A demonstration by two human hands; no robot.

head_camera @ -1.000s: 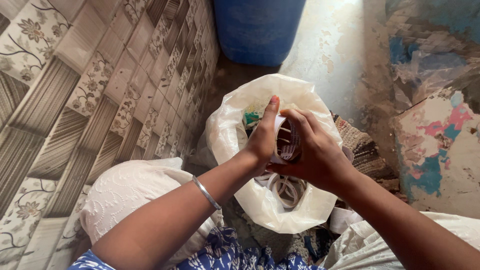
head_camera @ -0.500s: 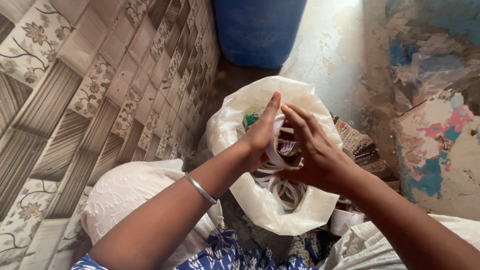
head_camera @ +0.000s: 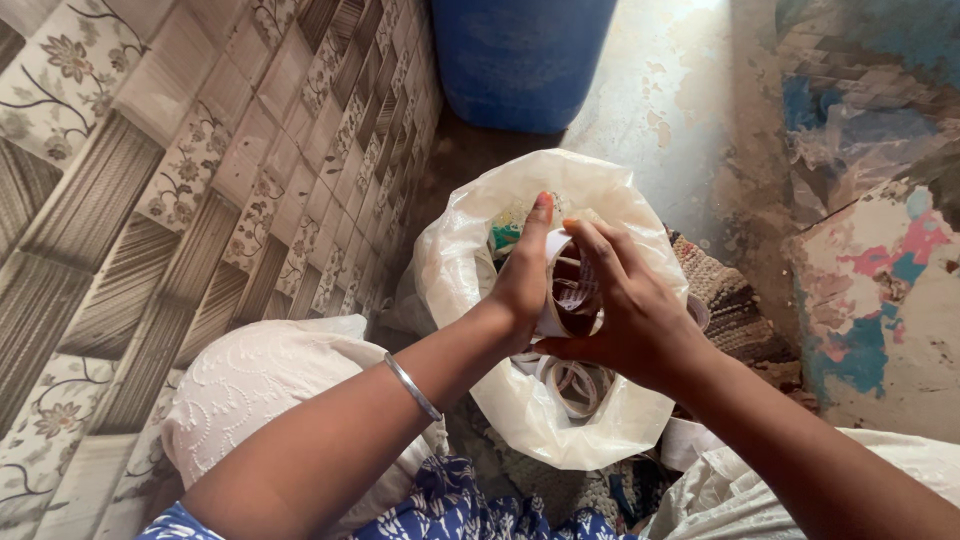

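Together, a small white roll (head_camera: 568,290) is clamped between 2 hands, directly above the open mouth of a white plastic bag (head_camera: 455,265). The left hand (head_camera: 522,285) is pressed flat against the roll's near side, its forefinger raised past the rim. The right hand (head_camera: 630,315) is wrapped around the far side, fingers curled over the top. The roll's axis is tilted up and toward the person, so its dark hollow is seen. Just below the grip, loose white rings (head_camera: 575,380) are piled in the bag. Neither hand is plainly nearer them. A blue drum (head_camera: 520,60) stands well beyond.
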